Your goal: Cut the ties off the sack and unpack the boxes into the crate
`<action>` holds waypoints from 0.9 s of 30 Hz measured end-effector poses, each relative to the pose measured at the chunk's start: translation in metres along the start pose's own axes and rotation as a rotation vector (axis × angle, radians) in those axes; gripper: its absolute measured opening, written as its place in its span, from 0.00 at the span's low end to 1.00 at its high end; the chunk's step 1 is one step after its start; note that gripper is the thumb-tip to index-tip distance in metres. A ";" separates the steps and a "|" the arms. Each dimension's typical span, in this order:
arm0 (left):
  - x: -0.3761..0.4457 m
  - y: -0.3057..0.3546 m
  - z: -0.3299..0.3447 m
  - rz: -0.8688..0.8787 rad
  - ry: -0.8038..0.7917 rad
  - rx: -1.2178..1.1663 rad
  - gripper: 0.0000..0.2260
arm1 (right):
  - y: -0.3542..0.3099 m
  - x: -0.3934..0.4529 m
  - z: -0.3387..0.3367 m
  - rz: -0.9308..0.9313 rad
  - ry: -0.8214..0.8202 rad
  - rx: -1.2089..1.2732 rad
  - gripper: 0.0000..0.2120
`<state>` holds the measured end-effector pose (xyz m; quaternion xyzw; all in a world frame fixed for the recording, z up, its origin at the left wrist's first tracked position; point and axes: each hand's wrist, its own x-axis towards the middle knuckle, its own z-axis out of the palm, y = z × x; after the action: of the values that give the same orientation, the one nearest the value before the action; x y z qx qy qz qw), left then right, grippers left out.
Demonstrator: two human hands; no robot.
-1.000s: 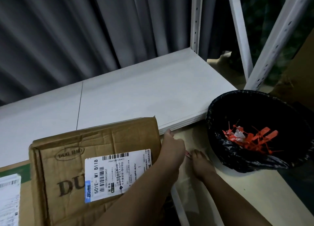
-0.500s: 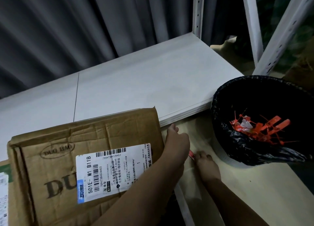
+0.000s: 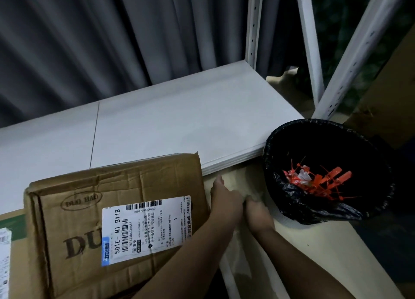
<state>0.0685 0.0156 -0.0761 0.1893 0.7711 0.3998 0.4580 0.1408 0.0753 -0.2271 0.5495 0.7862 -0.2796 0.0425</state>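
Black plastic is lining a round bin (image 3: 278,146) sitting at the right end of the white shelf (image 3: 170,123) — in its bottom, a tangle of cut orange-red ties (image 3: 314,183) is lying with a scrap of white. A creased brown cardboard box (image 3: 89,220) is resting against the shelf's front edge on the left, carrying a white shipping label (image 3: 146,228) with barcodes and a stamped oval mark. Just right of the box, both hands are meeting low over a pale, translucent sack material (image 3: 244,260): the left hand (image 3: 225,203) is curled with fingers bent down, the right hand (image 3: 258,213) is pinched narrow beside it, touching it — what either is gripping I cannot tell. Grey pleated curtains are hanging behind the shelf.
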 end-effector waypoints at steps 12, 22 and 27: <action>0.010 -0.007 0.005 0.055 0.080 0.236 0.31 | -0.085 -0.039 -0.142 -0.045 0.380 0.521 0.13; -0.007 0.017 0.001 0.332 0.290 0.357 0.09 | -0.110 -0.033 -0.179 -0.117 0.328 0.898 0.19; 0.008 0.026 0.001 0.161 0.248 -0.046 0.13 | -0.090 -0.019 -0.152 -0.050 0.288 0.854 0.09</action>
<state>0.0637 0.0371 -0.0606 0.1890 0.7945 0.4733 0.3301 0.1050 0.1116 -0.0571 0.5322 0.6113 -0.5003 -0.3047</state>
